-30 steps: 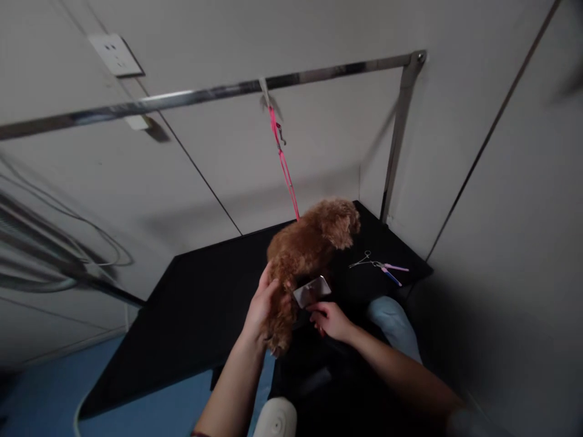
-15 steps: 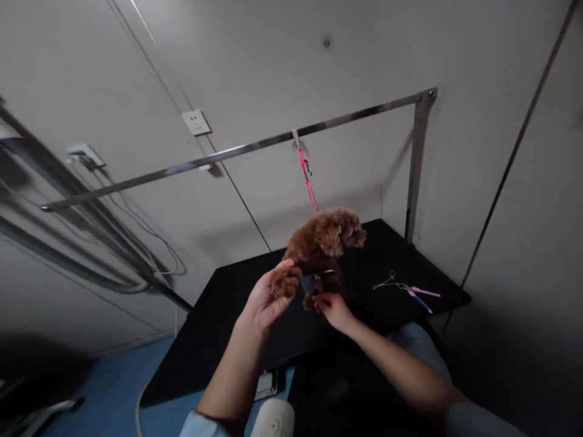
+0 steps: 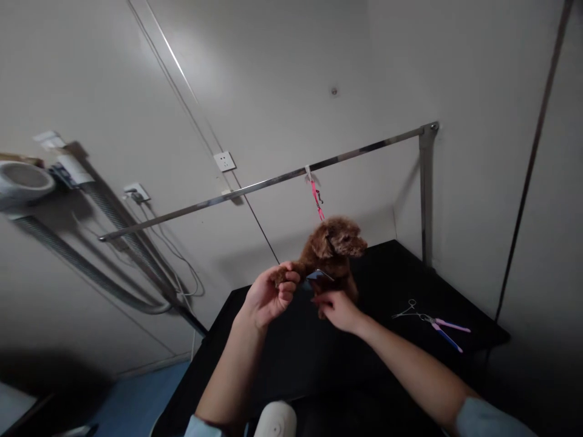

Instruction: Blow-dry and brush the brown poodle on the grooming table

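Observation:
A curly brown dog is on the black grooming table, its head turned to the right. My left hand is closed around one of its legs, which it holds out to the left. In my right hand is the handle of a slicker brush, its flat blue-grey head below the dog's raised leg and close to the chest. Bristles cannot be made out in the dim light. A pink leash runs from the overhead bar down behind the dog's neck.
Scissor-like forceps and pliers-style nail clippers with pink and blue handles lie on the table at right. A metal bar spans above. A dryer with grey hoses hangs at left. A white rounded object is below.
The camera view has shifted, so the bar and table tools appear lower and farther right. The dog's held leg is stretched out straighter, and the brush head has come up slightly beside it.

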Action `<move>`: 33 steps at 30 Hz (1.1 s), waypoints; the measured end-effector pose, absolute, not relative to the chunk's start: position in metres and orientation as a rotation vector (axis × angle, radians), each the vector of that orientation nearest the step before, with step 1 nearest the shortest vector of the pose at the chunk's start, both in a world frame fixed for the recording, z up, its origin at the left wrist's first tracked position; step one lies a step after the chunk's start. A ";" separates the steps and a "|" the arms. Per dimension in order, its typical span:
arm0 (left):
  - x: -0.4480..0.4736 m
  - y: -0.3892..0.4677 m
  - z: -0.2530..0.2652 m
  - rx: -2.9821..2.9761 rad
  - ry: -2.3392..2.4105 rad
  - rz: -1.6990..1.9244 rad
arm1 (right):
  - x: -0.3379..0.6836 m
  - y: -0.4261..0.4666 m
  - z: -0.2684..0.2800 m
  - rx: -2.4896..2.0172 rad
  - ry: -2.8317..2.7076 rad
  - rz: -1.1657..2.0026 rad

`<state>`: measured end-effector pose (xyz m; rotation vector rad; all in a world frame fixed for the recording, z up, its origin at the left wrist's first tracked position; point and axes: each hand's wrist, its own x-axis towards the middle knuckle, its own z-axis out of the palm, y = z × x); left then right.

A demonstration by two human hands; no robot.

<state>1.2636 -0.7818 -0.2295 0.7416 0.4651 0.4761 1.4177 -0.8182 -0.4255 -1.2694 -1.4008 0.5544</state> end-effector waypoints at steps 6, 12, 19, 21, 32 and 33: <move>1.263 -0.777 -0.213 0.965 0.414 0.554 | 1.434 -0.815 -0.398 -1.337 -1.409 0.787; 1.264 -0.760 -0.223 1.407 0.367 0.710 | 1.434 -0.800 -0.374 -1.312 -1.477 0.585; 1.264 -0.746 -0.212 1.868 0.541 0.707 | 1.428 -0.790 -0.364 -1.044 -1.577 0.436; 1.261 -0.747 -0.208 1.952 0.586 0.753 | 1.424 -0.789 -0.364 -1.132 -1.510 0.538; 1.227 -0.748 -0.218 1.786 0.782 1.032 | 1.445 -0.809 -0.327 -1.460 -1.728 0.261; 1.226 -0.748 -0.220 1.804 0.775 1.007 | 1.443 -0.810 -0.323 -1.436 -1.775 0.277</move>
